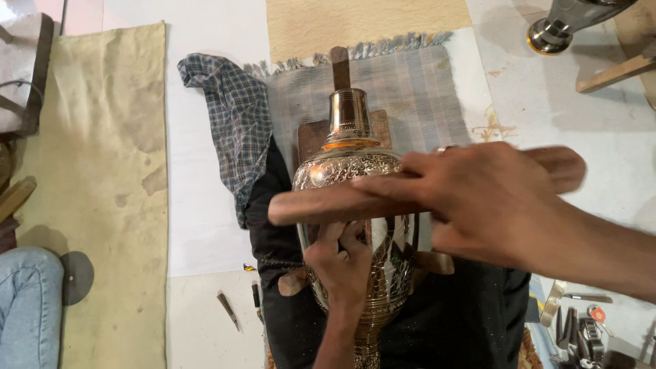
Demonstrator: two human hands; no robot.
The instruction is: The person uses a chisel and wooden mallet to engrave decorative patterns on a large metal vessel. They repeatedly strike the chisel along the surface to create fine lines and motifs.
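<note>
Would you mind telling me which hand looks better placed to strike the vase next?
Probably the right hand: it grips the wooden mallet held across the engraved metal vase, while the left hand rests on it.

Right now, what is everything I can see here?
Metal vase: one, shiny silver and copper, engraved, lying in the middle.
Wooden stick: one, brown, across the vase.
Checked cloth: one, blue-grey, left of the vase.
Grey mat: one, fringed, beneath the vase's neck.
Beige sheet: one, stained, on the left.
Second metal vessel: one, silver, top right corner.
Small tools: several, metal, bottom right.
Chisel: one, dark, on the floor, lower left.
Left hand: on the vase's body.
Right hand: gripping the stick.
</note>
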